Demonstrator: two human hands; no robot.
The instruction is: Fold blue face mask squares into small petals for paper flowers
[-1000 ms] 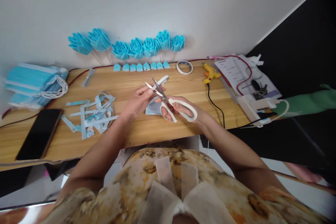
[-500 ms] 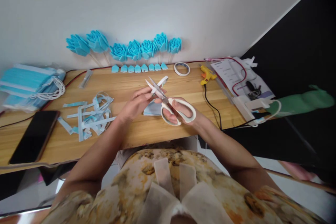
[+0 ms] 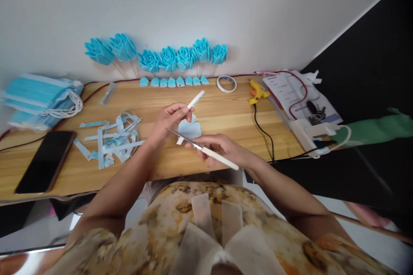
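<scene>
My left hand (image 3: pixel 169 119) pinches a thin white strip (image 3: pixel 195 99) that sticks up and to the right above the wooden desk (image 3: pixel 222 116). My right hand (image 3: pixel 222 148) grips white-handled scissors (image 3: pixel 206 150), seen edge-on, blades pointing left below the left hand. A short white piece (image 3: pixel 180 140) hangs near the blade tips. A light blue mask piece (image 3: pixel 189 129) lies on the desk between the hands.
Blue fabric roses (image 3: pixel 161 56) and small blue pieces (image 3: pixel 174 81) line the wall. Cut mask scraps (image 3: pixel 112 139), a phone (image 3: pixel 45 161) and a mask stack (image 3: pixel 35 99) lie left. A tape roll (image 3: pixel 226 83), yellow glue gun (image 3: pixel 258 91), cables and papers lie right.
The scissors have dropped from upright at the strip to lying low and edge-on, turned left. A short white piece now sits apart from the strip that the left hand holds.
</scene>
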